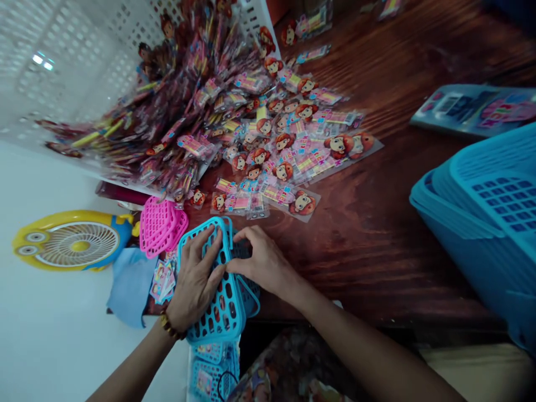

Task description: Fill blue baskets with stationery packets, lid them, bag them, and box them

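Note:
A light-blue plastic basket (221, 310) with slotted holes is at the table's near edge, tilted in view. My left hand (196, 279) lies across its slotted face with the fingers spread. At the basket's right edge, my right hand (262, 259) is bent, thumb and index finger pressed to the rim close to the handle. Whether something small sits between those fingertips is hidden. A thin blue handle (252, 296) loops out below my right hand. Just beyond lie small clear packets (288, 167) printed with a red-haired cartoon figure.
A white crate (84, 72) heaped with packets stands at the upper left. Pink baskets (161, 226), a yellow-and-blue fan (75, 241) and a blue cloth (130, 285) are at left. Stacked blue baskets (473, 223) and a blue printed pack (473, 109) stand right. More blue baskets (213, 371) lie below.

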The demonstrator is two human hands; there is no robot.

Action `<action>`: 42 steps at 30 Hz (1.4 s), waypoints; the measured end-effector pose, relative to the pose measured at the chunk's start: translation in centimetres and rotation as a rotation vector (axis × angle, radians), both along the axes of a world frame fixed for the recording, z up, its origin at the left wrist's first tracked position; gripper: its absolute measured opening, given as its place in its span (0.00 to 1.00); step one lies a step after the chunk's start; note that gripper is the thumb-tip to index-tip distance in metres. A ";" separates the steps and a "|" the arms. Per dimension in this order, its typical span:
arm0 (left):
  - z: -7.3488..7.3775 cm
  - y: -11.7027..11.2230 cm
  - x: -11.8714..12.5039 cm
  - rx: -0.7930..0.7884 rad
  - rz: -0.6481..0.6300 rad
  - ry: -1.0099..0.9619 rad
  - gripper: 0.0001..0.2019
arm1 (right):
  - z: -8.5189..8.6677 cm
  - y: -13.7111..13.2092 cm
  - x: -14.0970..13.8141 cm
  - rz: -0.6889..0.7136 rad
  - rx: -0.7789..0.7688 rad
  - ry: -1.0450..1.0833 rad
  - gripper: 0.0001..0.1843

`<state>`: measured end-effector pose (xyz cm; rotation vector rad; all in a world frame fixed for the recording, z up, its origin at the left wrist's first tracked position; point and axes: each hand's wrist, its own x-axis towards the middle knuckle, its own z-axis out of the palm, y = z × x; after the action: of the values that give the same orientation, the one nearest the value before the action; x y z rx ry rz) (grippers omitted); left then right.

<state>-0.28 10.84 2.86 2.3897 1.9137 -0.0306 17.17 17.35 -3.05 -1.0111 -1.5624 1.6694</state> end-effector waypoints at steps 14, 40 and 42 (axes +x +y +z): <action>-0.5 0.1 -0.3 0.051 -0.039 -0.029 0.30 | 0.3 4.5 -4.2 0.024 0.047 0.081 0.15; -0.2 -0.1 0.4 0.096 0.013 -0.154 0.25 | -0.4 4.1 -3.9 -0.018 0.105 0.084 0.15; -0.1 -0.1 0.4 0.084 0.010 -0.135 0.26 | -0.8 2.5 -2.2 -0.025 0.141 0.143 0.19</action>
<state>0.08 10.74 2.74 2.3668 1.9012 0.2110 14.96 19.82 -3.84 -0.8177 -1.5432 1.5553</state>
